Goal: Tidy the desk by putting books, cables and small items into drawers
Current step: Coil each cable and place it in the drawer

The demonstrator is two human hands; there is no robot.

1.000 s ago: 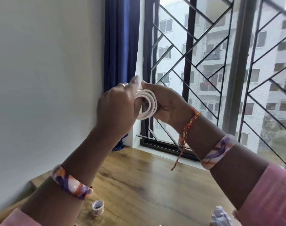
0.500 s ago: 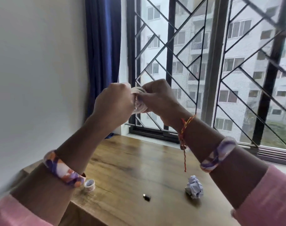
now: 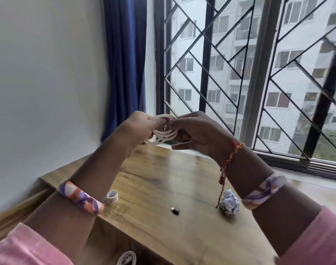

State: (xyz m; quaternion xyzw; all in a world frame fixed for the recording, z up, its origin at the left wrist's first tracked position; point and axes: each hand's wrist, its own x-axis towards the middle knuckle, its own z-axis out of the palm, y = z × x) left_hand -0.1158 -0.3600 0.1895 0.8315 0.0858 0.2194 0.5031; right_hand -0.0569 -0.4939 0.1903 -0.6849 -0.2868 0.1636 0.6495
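Observation:
A white cable [image 3: 164,135] wound into a small coil hangs in the air above the far part of the wooden desk [image 3: 159,180]. My left hand [image 3: 138,129] grips the coil from the left. My right hand [image 3: 197,131] pinches its upper right side with thumb and fingertips, the lower fingers spread out below. On the desk lie a small roll of tape [image 3: 112,196], a tiny black adapter [image 3: 175,210] and a crumpled paper ball [image 3: 230,204].
A second white cable [image 3: 127,258] shows at the bottom edge, below the desk's front. A white wall stands to the left, a blue curtain [image 3: 125,60] in the corner, and a barred window [image 3: 239,73] runs along the desk's far side.
Both hands have come down with the coil, closer to the desk. The view has tilted down, so more of the desk and its small items shows. The right hand's lower fingers have loosened.

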